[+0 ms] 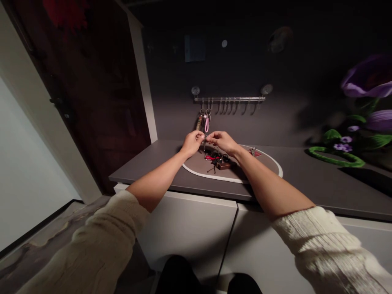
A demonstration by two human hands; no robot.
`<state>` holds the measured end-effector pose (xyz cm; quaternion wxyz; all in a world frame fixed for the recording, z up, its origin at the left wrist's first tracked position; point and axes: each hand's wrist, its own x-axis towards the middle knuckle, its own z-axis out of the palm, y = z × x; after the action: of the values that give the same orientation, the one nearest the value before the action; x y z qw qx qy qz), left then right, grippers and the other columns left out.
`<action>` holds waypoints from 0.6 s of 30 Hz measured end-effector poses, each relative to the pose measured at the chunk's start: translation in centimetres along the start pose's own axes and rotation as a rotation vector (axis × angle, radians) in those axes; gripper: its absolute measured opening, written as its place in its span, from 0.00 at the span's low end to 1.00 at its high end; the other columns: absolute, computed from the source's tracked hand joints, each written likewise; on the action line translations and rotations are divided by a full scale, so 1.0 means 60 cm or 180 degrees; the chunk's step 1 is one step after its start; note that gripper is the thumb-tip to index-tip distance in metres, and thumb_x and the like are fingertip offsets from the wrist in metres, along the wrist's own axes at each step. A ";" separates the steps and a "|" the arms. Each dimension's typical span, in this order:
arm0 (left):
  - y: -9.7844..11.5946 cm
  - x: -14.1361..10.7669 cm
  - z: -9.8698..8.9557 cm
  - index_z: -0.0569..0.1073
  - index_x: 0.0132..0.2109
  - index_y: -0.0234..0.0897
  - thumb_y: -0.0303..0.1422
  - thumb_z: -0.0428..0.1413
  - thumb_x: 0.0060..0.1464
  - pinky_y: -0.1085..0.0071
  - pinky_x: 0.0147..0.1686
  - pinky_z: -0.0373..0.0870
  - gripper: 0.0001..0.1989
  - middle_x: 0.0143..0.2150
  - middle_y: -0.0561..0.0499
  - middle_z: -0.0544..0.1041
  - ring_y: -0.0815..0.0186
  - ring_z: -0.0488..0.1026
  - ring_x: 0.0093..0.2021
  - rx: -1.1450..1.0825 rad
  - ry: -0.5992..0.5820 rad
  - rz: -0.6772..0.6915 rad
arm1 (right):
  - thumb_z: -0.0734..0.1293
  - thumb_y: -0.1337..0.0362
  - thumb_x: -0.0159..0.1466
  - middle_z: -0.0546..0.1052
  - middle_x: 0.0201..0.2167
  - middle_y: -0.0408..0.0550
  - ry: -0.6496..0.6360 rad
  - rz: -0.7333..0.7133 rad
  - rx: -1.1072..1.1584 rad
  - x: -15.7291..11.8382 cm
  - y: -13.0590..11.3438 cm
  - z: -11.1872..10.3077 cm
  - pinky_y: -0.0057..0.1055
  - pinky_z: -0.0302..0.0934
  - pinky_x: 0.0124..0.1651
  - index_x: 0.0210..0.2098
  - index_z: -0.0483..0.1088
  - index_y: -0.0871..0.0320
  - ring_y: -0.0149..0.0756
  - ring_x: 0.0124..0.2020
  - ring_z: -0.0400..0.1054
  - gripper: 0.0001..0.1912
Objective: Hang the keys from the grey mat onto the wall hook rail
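My left hand and my right hand meet above the oval mat, fingertips pinched close together. Between them is a small metal key ring, with what looks like a key dangling below; its details are too small to make out. On the brown, white-edged mat under my hands lies a pile of dark keys and cords with a red strap. A brown block-like item sits at its front. Another set of keys with a red tag rests by my right wrist.
A clear rail with hooks is fixed to the wall behind. From its left end hang a pink strap and a patterned key holder. Purple artificial flowers with a green ring base stand right on the grey counter.
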<state>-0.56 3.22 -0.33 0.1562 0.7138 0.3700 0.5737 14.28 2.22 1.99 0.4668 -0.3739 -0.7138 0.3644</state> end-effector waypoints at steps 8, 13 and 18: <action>-0.003 -0.001 0.002 0.69 0.33 0.32 0.29 0.49 0.50 0.76 0.31 0.63 0.06 0.27 0.52 0.72 0.72 0.68 0.28 0.0067 -0.0055 0.0062 | 0.68 0.66 0.51 0.68 0.20 0.40 0.0114 -0.0160 0.0203 0.002 0.005 -0.003 0.25 0.54 0.31 0.24 0.67 0.62 0.24 0.23 0.58 0.06; 0.004 -0.007 0.000 0.70 0.33 0.33 0.29 0.48 0.51 0.76 0.31 0.63 0.07 0.27 0.52 0.72 0.72 0.67 0.28 0.0274 -0.0075 0.0077 | 0.69 0.65 0.50 0.68 0.20 0.40 0.0239 -0.0076 0.0555 0.007 0.012 -0.005 0.25 0.57 0.32 0.23 0.65 0.61 0.24 0.24 0.59 0.08; -0.001 -0.011 0.001 0.70 0.30 0.33 0.29 0.47 0.52 0.76 0.30 0.61 0.08 0.26 0.52 0.72 0.71 0.66 0.27 0.0533 -0.0155 0.0171 | 0.68 0.66 0.51 0.68 0.21 0.40 0.0458 0.0078 0.0874 0.005 0.010 -0.007 0.26 0.60 0.34 0.24 0.64 0.61 0.24 0.25 0.62 0.07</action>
<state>-0.59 2.82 -0.87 0.0894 0.7478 0.3934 0.5272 14.72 2.81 1.69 0.5591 -0.3403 -0.6173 0.4365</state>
